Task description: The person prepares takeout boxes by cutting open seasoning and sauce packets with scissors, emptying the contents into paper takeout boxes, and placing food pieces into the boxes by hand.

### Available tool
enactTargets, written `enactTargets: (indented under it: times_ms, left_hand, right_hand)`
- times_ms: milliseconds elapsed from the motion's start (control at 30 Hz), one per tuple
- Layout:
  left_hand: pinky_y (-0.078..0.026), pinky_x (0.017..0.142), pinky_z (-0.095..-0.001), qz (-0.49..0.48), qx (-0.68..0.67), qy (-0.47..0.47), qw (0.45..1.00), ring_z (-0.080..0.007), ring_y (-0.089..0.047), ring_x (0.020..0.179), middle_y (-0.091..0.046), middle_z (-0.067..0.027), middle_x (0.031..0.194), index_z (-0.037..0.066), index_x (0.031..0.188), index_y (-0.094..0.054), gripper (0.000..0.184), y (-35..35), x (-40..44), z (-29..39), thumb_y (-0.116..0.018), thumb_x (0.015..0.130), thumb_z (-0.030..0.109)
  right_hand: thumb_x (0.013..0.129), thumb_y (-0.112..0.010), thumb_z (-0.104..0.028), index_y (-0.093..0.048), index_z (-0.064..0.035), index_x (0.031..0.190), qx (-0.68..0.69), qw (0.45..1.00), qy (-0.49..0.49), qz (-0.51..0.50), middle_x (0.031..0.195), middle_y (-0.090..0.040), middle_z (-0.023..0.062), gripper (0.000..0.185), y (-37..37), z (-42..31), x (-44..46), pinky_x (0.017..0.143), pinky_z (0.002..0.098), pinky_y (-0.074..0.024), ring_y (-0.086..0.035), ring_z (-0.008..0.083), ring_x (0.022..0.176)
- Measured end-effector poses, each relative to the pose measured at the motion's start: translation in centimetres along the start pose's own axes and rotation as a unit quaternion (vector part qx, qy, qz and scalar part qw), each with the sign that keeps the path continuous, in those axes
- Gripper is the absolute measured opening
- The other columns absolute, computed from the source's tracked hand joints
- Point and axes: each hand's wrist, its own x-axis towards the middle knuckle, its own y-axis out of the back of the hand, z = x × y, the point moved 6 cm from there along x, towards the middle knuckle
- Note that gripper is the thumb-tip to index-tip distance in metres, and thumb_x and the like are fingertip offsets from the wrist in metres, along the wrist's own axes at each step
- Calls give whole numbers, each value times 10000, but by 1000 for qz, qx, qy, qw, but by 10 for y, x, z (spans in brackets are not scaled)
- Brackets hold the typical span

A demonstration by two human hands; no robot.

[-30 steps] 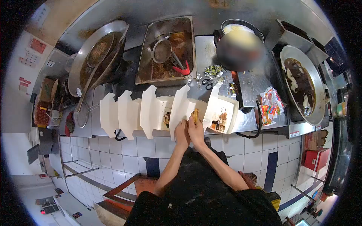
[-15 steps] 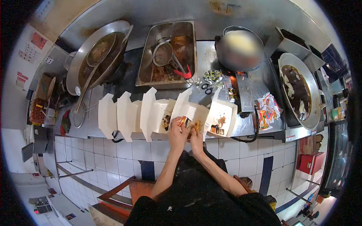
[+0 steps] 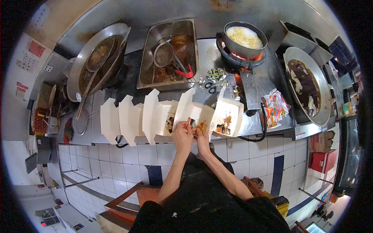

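Observation:
My left hand (image 3: 182, 134) is closed around a small orange-and-black sachet (image 3: 189, 122), over the front of a white paper food box (image 3: 201, 113) with its lid up. My right hand (image 3: 202, 139) is beside it, fingertips pinched together at the same box. A yellow-brown patch shows at those fingertips; I cannot tell whether it is held or lies in the box. Just to the right, another open box (image 3: 232, 109) holds brown crumbs or powder and small dark sachets (image 3: 223, 129). The box on the left (image 3: 168, 106) has dark bits inside.
More open white boxes (image 3: 129, 119) continue leftward along the counter edge. Behind are a steel tray (image 3: 146, 77) with a strainer and red-handled tongs, scissors (image 3: 211, 87), and a pot (image 3: 246, 48) over a lit burner. Woks (image 3: 89, 33) flank both sides; colourful packets (image 3: 275, 108) lie right.
My head view has shifted slightly. The sachet in my left hand has turned to a narrower angle, while both hands stay over the same box. The pot's contents now show clearly.

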Motion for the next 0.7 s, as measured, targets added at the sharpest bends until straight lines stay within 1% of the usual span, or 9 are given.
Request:
enactTargets:
  times_ms: [133,200,233,333,400,433,500,633,700]
  left_hand:
    - [-477,703,-442,3,23,-3,1000,-326,-628,768,-646,-134,811,21,880,-602,92,-5,-1,-3,-635,816,78]
    - [-472,680,-444,3,43,-51,998,-323,-615,750,-628,-122,793,28,870,-601,82,-5,-3,1,-633,825,88]
    - [-472,680,-444,3,43,-50,998,-323,-615,750,-628,-122,793,28,870,-601,82,-6,-5,0,-633,825,88]
    - [-486,647,-416,-1,69,-86,994,-303,-629,717,-641,-137,794,13,888,-625,88,-12,-15,-3,-639,817,62]
    - [-490,625,-406,-8,40,-93,995,-292,-627,709,-642,-131,795,24,912,-651,100,-16,-19,-7,-633,840,91]
    - [-490,625,-406,-7,40,-92,995,-292,-627,709,-642,-131,795,24,912,-651,100,-15,-20,-8,-633,840,91]
    - [-474,699,-429,-40,8,-62,997,-320,-608,812,-630,-129,827,33,919,-645,113,-18,-23,-14,-600,860,117]
    - [-472,708,-435,-19,-55,-40,997,-340,-610,781,-641,-152,841,21,913,-654,130,-21,-28,-20,-580,878,123]
    - [-484,717,-413,-45,-36,29,998,-338,-629,768,-647,-173,845,6,908,-656,138,-25,-28,-30,-576,882,115]
  right_hand:
    - [989,-397,-108,-510,14,1154,22,999,1,37,963,-623,74,235,-4,-13,-10,758,303,-483,-575,145,838]
    - [996,-408,-154,-606,-6,994,42,997,-19,66,946,-629,50,247,-6,-24,-18,748,285,-472,-585,125,812]
    - [996,-408,-154,-606,-6,994,42,997,-19,66,946,-629,50,247,-5,-19,-16,748,285,-472,-585,125,812]
    - [997,-405,-153,-601,-6,1021,49,997,11,66,959,-627,51,245,-4,-17,-12,773,275,-476,-586,119,859]
    - [991,-399,-114,-508,5,1180,95,994,-14,59,984,-614,61,249,-8,-18,-14,722,271,-518,-576,131,845]
    - [991,-399,-114,-508,5,1180,95,994,-15,58,984,-614,61,249,-9,-22,-15,722,271,-518,-576,131,845]
    - [993,-415,-119,-536,1,1142,82,995,-48,35,994,-601,54,226,-12,-24,-18,742,285,-520,-572,127,858]
    - [999,-406,-132,-560,-3,1108,156,986,-38,51,1045,-612,69,229,-11,-12,-12,763,297,-522,-578,137,900]
    - [1008,-373,-148,-563,10,1121,159,984,-16,73,1108,-626,92,271,-10,-20,-14,795,297,-521,-585,152,945]
